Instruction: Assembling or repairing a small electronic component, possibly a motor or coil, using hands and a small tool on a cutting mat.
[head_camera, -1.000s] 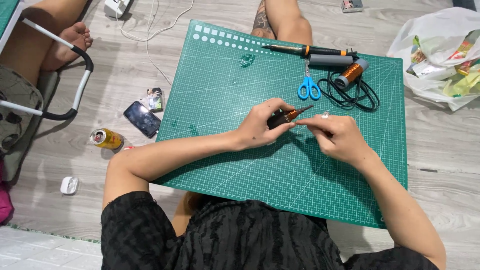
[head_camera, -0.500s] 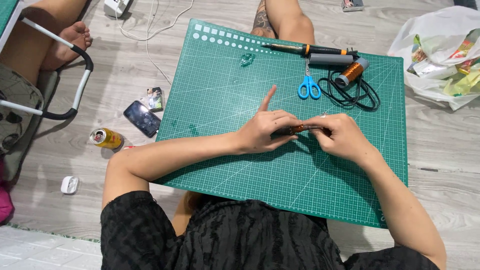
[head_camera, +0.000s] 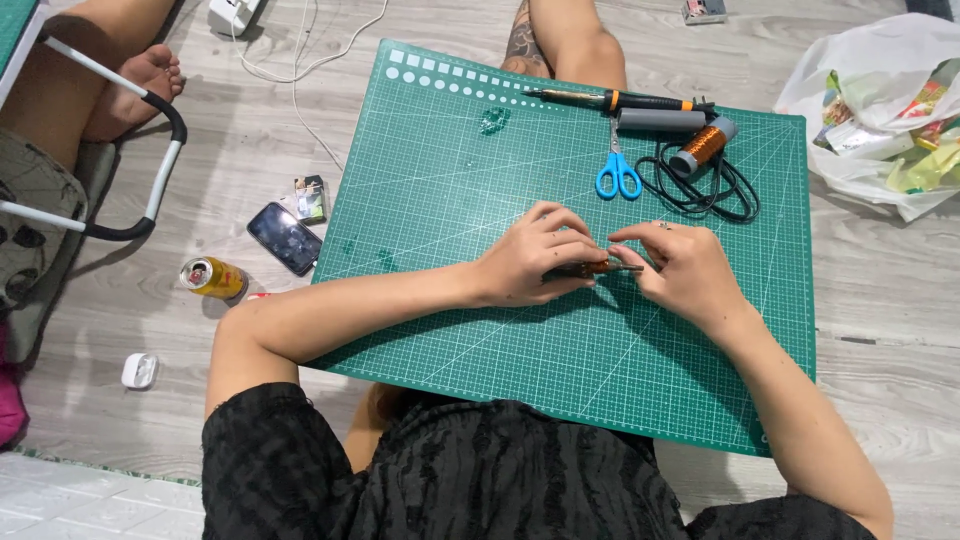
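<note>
Together, left hand (head_camera: 530, 262) and right hand (head_camera: 680, 268) each keep a clenched grip on the small copper-wound rod (head_camera: 598, 267) between them.

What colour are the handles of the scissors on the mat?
Bright blue. The scissors lie on the green cutting mat, seen clearly in the head view.

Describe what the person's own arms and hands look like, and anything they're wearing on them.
Both arms are bare up to the short sleeves of a black textured top. The left hand shows no jewellery that I can make out. The right hand has what looks like a thin ring on one finger. No gloves or watch.
</note>
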